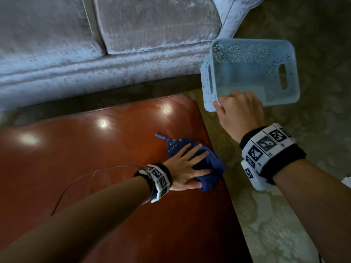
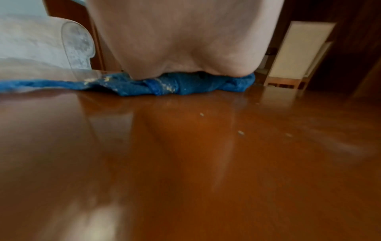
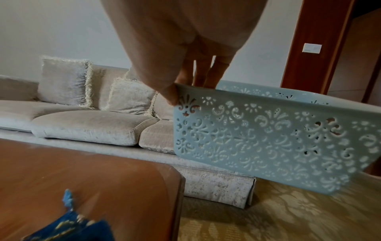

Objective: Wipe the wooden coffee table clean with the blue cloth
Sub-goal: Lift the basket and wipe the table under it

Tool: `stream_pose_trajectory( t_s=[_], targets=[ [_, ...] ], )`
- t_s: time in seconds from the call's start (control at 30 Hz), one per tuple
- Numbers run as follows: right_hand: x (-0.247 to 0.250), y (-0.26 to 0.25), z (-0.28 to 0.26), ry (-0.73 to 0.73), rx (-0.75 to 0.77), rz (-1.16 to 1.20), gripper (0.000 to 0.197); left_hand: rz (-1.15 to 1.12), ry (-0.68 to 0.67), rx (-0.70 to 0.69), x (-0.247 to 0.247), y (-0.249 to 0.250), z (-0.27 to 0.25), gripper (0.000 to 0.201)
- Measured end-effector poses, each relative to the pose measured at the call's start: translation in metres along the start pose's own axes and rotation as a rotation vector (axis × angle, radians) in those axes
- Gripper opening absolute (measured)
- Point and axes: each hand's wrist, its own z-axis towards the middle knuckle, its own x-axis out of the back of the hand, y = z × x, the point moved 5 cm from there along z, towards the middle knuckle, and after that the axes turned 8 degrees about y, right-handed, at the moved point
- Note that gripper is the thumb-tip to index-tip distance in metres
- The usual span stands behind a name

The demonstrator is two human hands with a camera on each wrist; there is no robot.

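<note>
Left hand (image 1: 185, 168): fingers flat, pressing cloth (image 1: 207, 164) on table (image 1: 95, 149) | right hand (image 1: 240, 109): fingers curled gripping basket (image 1: 252, 73) rim, off table edge | crumbs (image 2: 240, 132) on table

Both bare forearms are wearing black wristbands (image 1: 273, 147) carrying white blocks printed with black square markers (image 1: 158, 180).

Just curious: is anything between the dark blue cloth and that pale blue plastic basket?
In the head view, only bare wooden coffee table and patterned rug separate the dark blue cloth from the pale blue plastic basket.
</note>
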Motion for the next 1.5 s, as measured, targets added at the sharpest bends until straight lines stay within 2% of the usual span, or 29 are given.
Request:
stream_pose_trajectory(
  t_s=[0.07,0.13,0.3,0.4,0.53,0.6,0.73,0.8,0.87,0.97,1.07,1.13,1.2,1.23,1.3,1.37,1.5],
  targets=[
    [-0.001,-0.005,-0.003,-0.006,0.015,0.006,0.03,-0.001,0.006,-0.034,0.003,-0.006,-0.003,0.051],
    [-0.001,-0.01,-0.005,-0.007,0.023,0.006,0.029,0.006,0.007,0.039,0.005,-0.024,0.005,0.051],
    [-0.004,-0.014,-0.011,-0.048,0.022,0.012,0.027,-0.003,0.0,0.572,0.026,-0.101,0.031,0.056],
    [-0.005,-0.014,-0.016,-0.043,0.008,0.029,0.026,-0.025,0.03,0.758,0.037,-0.146,0.031,0.055],
    [-0.008,-0.01,-0.019,-0.059,-0.007,0.024,0.029,-0.065,0.138,1.046,0.043,-0.184,-0.008,0.055],
    [-0.009,-0.011,-0.018,-0.061,-0.006,0.028,0.03,-0.075,0.172,1.149,0.043,-0.192,-0.035,0.055],
    [-0.009,-0.025,-0.013,-0.05,0.005,0.059,0.029,-0.056,0.199,1.229,0.039,-0.183,-0.064,0.056],
    [-0.008,-0.035,-0.011,-0.033,0.019,0.062,0.029,-0.042,0.214,1.229,0.035,-0.17,-0.061,0.057],
    [-0.007,-0.046,-0.009,-0.001,0.025,0.076,0.028,-0.006,0.177,1.15,0.033,-0.157,-0.053,0.057],
    [-0.005,-0.059,-0.007,0.042,0.047,0.072,0.023,0.02,0.07,0.806,0.025,-0.121,-0.037,0.055],
    [-0.002,-0.07,-0.008,0.022,0.065,0.024,0.017,0.033,0.047,0.465,0.014,-0.077,-0.047,0.054],
    [-0.001,-0.077,-0.011,-0.037,0.069,0.007,0.013,0.055,0.043,0.36,0.007,-0.063,-0.065,0.053],
    [0.001,-0.086,-0.012,-0.07,0.093,0.004,0.013,0.094,0.066,0.369,0.005,-0.066,-0.089,0.053],
    [0.003,-0.09,-0.012,-0.061,0.111,-0.003,0.015,0.103,0.085,0.431,0.007,-0.076,-0.103,0.052],
    [0.006,-0.097,-0.015,-0.062,0.146,0.016,0.013,0.074,0.121,0.657,0.012,-0.103,-0.132,0.053],
    [0.006,-0.103,-0.017,-0.078,0.17,0.063,0.008,0.035,0.154,0.962,0.017,-0.137,-0.17,0.054],
    [0.007,-0.11,-0.012,-0.065,0.161,0.107,0.011,-0.036,0.223,1.566,0.039,-0.192,-0.249,0.057]
  ],
)
